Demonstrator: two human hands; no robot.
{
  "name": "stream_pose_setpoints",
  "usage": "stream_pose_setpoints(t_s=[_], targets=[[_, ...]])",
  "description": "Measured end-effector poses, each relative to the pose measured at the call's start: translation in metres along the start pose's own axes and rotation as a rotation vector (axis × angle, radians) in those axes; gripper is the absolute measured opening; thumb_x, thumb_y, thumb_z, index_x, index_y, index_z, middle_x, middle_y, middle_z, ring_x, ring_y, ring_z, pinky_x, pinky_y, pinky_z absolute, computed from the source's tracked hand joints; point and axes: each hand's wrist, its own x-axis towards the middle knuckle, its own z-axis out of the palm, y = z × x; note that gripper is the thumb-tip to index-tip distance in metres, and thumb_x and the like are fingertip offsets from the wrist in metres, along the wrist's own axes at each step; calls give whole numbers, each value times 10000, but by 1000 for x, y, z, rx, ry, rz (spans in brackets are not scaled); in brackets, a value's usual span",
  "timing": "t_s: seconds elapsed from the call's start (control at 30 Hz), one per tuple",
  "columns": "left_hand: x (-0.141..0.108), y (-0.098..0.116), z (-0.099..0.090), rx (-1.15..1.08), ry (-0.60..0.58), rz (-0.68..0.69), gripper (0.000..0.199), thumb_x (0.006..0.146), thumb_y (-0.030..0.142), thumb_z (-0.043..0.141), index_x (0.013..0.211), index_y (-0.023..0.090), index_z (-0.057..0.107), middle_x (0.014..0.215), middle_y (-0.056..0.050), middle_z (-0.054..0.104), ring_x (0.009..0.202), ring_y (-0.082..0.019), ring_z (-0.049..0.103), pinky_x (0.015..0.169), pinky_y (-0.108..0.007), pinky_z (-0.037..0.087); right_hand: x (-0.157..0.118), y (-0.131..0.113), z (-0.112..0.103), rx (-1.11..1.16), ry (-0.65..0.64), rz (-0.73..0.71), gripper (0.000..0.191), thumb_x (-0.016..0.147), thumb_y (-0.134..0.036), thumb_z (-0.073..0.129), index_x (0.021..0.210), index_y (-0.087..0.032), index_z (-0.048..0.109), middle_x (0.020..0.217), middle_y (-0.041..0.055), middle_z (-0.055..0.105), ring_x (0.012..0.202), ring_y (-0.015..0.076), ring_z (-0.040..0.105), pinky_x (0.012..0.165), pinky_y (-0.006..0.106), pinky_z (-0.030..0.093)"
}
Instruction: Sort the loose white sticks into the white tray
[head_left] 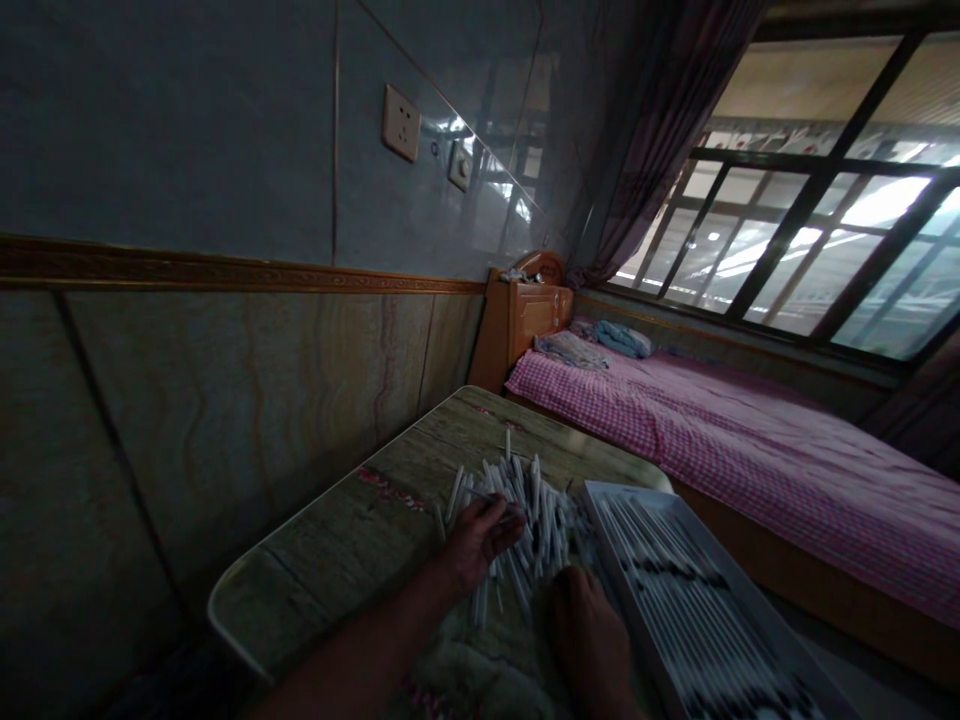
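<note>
A loose pile of slim white pen-like sticks (551, 525), some with dark parts, lies on the table in front of me. My left hand (484, 535) is over the pile's left side, its thumb and fingers closed on one thin stick (480, 494). My right hand (589, 630) is low, between the pile and a white tray (757, 610). Its fingers are curled under and blurred, so what they hold, if anything, is hidden. Inside the tray, similar sticks with dark ends (697, 600) lie side by side in rows.
The marble-patterned table (322, 560) has rounded corners and stands close to the tiled wall (262, 370). Beyond its right edge is a bed (720, 430) with a pink checked sheet and a wooden headboard (532, 315). A window (795, 230) is behind the bed.
</note>
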Motion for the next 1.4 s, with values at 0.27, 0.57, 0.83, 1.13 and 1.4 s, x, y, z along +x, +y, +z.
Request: stream_pose_setpoints(t_s=[0.27,0.57,0.83,1.13,1.4], targets=[[2,-8,-3,51,-38,-14,175,761,173,742,843,154,589,803,-58,746,766,-233,745,710,-342,602,-3,7,13,564,150,44,249,884,-377,414,931,-230,609,893,59,709,811,199,675,706,281,491],[-9,-15,4,134,-32,-53,234,737,204,766,856,170,567,826,-47,743,779,-232,743,688,-315,606,6,-7,6,970,164,164,310,828,-447,506,952,-209,661,929,68,713,863,214,666,754,305,523],[-9,-16,4,158,-27,-8,267,712,234,787,843,170,563,810,-54,739,765,-225,737,687,-312,600,20,-27,1,1050,193,217,259,827,-419,487,901,-216,631,836,46,711,728,190,671,624,268,535],[-7,-18,3,171,4,-22,319,679,243,810,860,170,557,838,-52,737,792,-232,733,712,-326,596,25,-29,11,1220,202,325,259,765,-409,583,904,-212,678,890,48,730,810,209,681,700,289,527],[-8,-19,3,192,1,0,388,629,303,841,858,175,554,828,-39,735,792,-224,729,721,-323,586,25,-29,13,1251,186,327,222,735,-404,626,839,-226,706,837,22,725,800,199,659,714,278,502]])
